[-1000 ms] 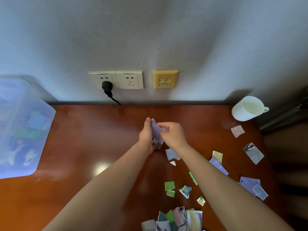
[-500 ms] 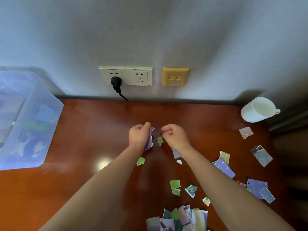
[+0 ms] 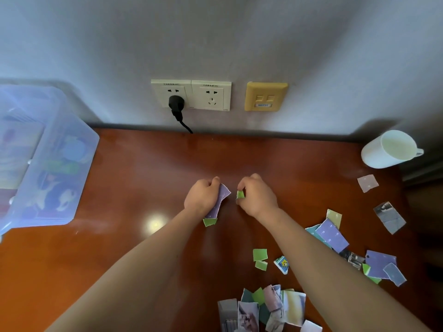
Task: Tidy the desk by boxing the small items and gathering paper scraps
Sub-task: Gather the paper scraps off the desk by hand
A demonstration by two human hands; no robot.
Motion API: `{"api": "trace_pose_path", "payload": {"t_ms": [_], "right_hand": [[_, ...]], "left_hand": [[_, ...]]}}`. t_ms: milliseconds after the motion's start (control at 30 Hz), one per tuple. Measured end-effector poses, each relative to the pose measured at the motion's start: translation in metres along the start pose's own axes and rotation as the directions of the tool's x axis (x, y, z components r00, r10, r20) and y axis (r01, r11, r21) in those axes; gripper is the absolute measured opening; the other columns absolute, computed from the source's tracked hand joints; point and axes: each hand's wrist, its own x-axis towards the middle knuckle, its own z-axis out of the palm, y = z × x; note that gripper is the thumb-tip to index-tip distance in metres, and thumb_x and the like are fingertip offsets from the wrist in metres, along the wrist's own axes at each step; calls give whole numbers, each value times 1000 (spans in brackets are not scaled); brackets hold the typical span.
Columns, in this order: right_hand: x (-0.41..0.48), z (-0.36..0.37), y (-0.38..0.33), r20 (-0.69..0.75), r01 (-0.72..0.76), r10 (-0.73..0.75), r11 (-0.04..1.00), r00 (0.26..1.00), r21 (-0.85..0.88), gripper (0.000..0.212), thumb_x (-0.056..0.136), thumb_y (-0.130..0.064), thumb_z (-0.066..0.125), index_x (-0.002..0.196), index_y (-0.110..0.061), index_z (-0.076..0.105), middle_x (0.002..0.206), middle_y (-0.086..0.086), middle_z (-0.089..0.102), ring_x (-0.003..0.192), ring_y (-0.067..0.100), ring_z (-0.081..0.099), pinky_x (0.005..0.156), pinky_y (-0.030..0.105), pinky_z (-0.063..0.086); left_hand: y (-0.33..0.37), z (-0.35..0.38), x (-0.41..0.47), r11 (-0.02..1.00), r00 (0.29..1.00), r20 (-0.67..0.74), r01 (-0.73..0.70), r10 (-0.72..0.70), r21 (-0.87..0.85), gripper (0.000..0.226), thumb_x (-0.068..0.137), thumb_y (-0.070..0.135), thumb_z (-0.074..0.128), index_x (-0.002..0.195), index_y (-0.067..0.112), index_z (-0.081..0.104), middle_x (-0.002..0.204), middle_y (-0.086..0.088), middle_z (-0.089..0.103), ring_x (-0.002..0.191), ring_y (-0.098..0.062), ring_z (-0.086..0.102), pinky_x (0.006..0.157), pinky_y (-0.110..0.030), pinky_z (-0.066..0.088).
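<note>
In the middle of the wooden desk (image 3: 143,178), the left hand (image 3: 203,196) has its fingers curled tight around a few purple paper scraps (image 3: 221,200). A torn green scrap (image 3: 210,222) sits at that hand's 6 o'clock. At its 3 o'clock, apart from it, the right hand (image 3: 257,196) pinches a small green piece (image 3: 240,195) between thumb and fingertips. Loose scraps (image 3: 332,234) lie scattered at 4 o'clock and a heap of scraps (image 3: 271,307) at 6 o'clock. A translucent plastic box (image 3: 55,164) stands at 9 o'clock and a white mug (image 3: 388,149) at 2 o'clock.

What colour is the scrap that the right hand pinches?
The scrap is green, clearest in the head view.
</note>
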Motion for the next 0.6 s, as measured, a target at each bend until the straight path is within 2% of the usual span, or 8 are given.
{"api": "trace_pose_path", "payload": {"t_ms": [133, 200, 300, 400, 433, 500, 600], "right_hand": [[2, -1, -1, -12, 3, -3, 999, 1000, -53, 27, 82, -21, 72, 108, -19, 65, 118, 5, 52, 101, 30, 61, 82, 35, 50], [2, -4, -3, -21, 7, -9, 998, 1000, -66, 23, 82, -19, 72, 104, -20, 67, 115, 5, 56, 102, 29, 61, 81, 34, 47], [-2, -7, -4, -20, -5, 4, 999, 1000, -54, 17, 82, -12, 67, 97, -21, 66, 109, 3, 63, 102, 27, 61, 76, 31, 45], [-10, 0, -4, -22, -20, 20, 1000, 1000, 12, 27, 83, -6, 57, 102, -23, 63, 103, -2, 68, 101, 24, 61, 70, 27, 40], [-13, 3, -4, -17, -16, 16, 1000, 1000, 24, 28, 83, -6, 56, 104, -23, 63, 103, -2, 68, 102, 23, 61, 70, 26, 39], [-17, 10, -4, -9, -4, 5, 1000, 1000, 26, 29, 84, -5, 53, 105, -23, 64, 108, -1, 67, 104, 24, 61, 72, 27, 42], [-22, 15, -7, -26, -9, 9, 1000, 1000, 6, 26, 85, -11, 56, 106, -24, 64, 114, -2, 62, 107, 23, 59, 79, 30, 45]], "left_hand": [[-2, 1, -1, 999, 999, 27, -33, 32, 22, 44, 97, 31, 37, 57, 12, 39, 57, -3, 41, 62, -25, 41, 63, -32, 36], [-4, 0, -3, 998, 998, 40, -51, 49, 37, 38, 94, 27, 38, 59, 13, 42, 60, -3, 44, 62, -24, 42, 63, -31, 39], [-9, -3, -6, 995, 997, 45, -71, 68, 76, 32, 90, 22, 39, 58, 16, 38, 57, 1, 39, 58, -21, 37, 58, -29, 34], [-21, -8, -10, 989, 994, 69, -91, 83, 121, 26, 82, 30, 39, 61, 16, 39, 54, 1, 38, 59, -29, 39, 55, -28, 34], [-26, -10, -12, 986, 994, 74, -94, 84, 141, 24, 82, 33, 39, 65, 16, 42, 57, 0, 43, 62, -31, 45, 56, -29, 36], [-37, -14, -18, 977, 994, 64, -97, 87, 187, 14, 84, 34, 42, 78, 25, 50, 70, 7, 60, 73, -22, 59, 65, -30, 44], [-51, -16, -29, 950, 990, 69, -141, 126, 280, 15, 87, 36, 48, 101, 33, 53, 89, 13, 65, 88, -16, 62, 74, -30, 46]]}}
